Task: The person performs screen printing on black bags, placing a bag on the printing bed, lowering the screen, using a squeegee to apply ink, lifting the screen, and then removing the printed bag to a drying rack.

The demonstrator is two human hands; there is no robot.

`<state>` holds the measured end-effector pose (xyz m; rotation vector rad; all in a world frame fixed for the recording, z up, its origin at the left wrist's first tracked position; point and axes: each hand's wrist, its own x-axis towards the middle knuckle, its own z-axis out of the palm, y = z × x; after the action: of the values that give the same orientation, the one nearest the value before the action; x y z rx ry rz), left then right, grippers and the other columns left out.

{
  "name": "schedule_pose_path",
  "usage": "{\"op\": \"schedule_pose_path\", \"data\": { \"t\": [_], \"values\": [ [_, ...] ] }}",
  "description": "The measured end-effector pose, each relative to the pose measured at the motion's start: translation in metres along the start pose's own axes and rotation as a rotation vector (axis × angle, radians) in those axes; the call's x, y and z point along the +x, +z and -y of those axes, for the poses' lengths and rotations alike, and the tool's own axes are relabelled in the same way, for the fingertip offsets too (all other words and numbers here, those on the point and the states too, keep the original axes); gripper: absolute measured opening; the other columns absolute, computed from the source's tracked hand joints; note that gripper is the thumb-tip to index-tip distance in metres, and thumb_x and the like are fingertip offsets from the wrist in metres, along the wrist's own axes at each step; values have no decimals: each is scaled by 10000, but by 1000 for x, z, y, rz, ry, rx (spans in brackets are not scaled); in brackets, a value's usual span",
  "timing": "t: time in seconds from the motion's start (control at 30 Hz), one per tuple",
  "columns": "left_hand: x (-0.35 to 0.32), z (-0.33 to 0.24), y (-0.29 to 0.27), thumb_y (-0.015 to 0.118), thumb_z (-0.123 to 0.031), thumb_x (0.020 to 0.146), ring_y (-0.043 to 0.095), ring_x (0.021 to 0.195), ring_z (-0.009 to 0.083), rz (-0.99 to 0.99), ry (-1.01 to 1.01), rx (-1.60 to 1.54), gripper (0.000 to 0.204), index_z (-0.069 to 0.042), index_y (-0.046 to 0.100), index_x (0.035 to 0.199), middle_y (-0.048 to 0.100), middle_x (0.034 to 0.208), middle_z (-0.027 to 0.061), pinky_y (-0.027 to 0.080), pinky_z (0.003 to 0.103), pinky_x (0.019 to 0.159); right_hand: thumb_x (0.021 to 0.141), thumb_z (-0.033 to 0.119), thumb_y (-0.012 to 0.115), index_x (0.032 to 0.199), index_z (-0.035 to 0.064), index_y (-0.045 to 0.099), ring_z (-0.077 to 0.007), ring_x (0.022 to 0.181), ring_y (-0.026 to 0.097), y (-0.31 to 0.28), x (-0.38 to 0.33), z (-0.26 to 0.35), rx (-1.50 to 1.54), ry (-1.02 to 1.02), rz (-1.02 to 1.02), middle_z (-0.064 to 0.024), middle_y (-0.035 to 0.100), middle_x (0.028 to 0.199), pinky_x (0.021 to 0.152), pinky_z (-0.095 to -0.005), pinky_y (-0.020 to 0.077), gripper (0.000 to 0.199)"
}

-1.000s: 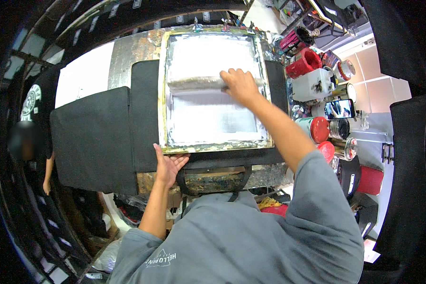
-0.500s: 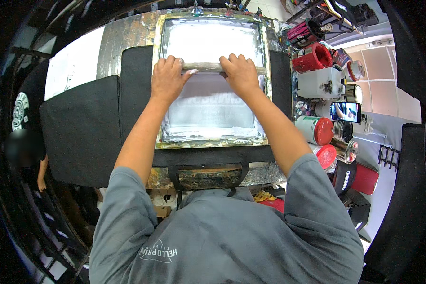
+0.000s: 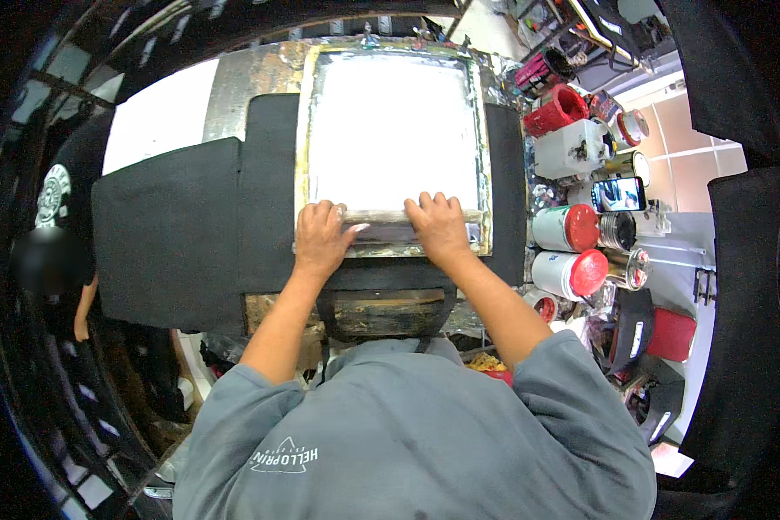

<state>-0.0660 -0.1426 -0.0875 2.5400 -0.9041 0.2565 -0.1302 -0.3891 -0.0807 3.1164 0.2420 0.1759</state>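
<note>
A screen-printing frame [image 3: 305, 130] with ink-stained edges lies flat on black fabric pieces [image 3: 169, 234]. Its mesh [image 3: 396, 130] looks bright white. Across the near part of the mesh runs a squeegee [image 3: 380, 216] with a long wooden handle. My left hand [image 3: 322, 238] grips the handle near its left end, thumb stretched along the near side. Farther right, my right hand [image 3: 442, 227] is closed over the same handle. The squeegee's lower edge is mostly hidden beneath it. A black strap [image 3: 328, 316] hangs at the table's front edge.
Along the right side stand ink tubs with red lids [image 3: 581, 227], a red open tub [image 3: 568, 106], a white jug [image 3: 572, 149] and a propped phone [image 3: 618, 194]. Small clamps [image 3: 369, 39] sit at the frame's far edge. At far left another person's arm [image 3: 85, 312] shows.
Both hands have drawn the squeegee toward me, from the mesh's far half to near the frame's front edge. Behind it the mesh now looks evenly white. The view has shifted slightly.
</note>
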Motion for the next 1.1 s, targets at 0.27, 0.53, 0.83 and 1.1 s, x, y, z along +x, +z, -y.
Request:
{"op": "schedule_pose_path", "data": {
  "t": [0.27, 0.53, 0.83, 1.1],
  "values": [
    [-84, 46, -6, 880, -649, 624, 464, 1223, 310, 269, -450, 121, 1101, 15, 544, 1435, 533, 1294, 140, 346, 474, 1016, 886, 371, 739, 1089, 98, 637, -263, 972, 553, -22, -25, 27, 126, 77, 38, -98, 585, 980, 829, -440, 400, 355],
    [-73, 29, -41, 947, -317, 711, 628, 1035, 228, -179, -493, -431, 769, -73, 643, 1374, 701, 1164, 81, 464, 394, 926, 894, 572, 676, 1068, 81, 648, -291, 952, 541, -96, -10, 24, 105, 60, -81, -113, 585, 977, 839, -449, 391, 522],
    [-30, 35, -75, 800, -360, 908, 570, 1222, 377, -311, -552, -371, 898, 15, 337, 1579, 553, 1335, 264, 463, 449, 1037, 908, 592, 653, 849, 53, 637, -347, 834, 613, -231, 99, -34, 12, -36, -454, -138, 599, 825, 736, -471, 470, 542],
    [-156, 26, 14, 624, -370, 1002, 166, 1522, 539, 115, -789, 265, 857, 45, 190, 1615, 175, 1641, 366, 124, 609, 1243, 977, 593, 559, 924, -12, 675, -420, 882, 658, -263, 151, -59, 87, -6, -501, -210, 663, 882, 788, -493, 517, 619]
  ]
}}
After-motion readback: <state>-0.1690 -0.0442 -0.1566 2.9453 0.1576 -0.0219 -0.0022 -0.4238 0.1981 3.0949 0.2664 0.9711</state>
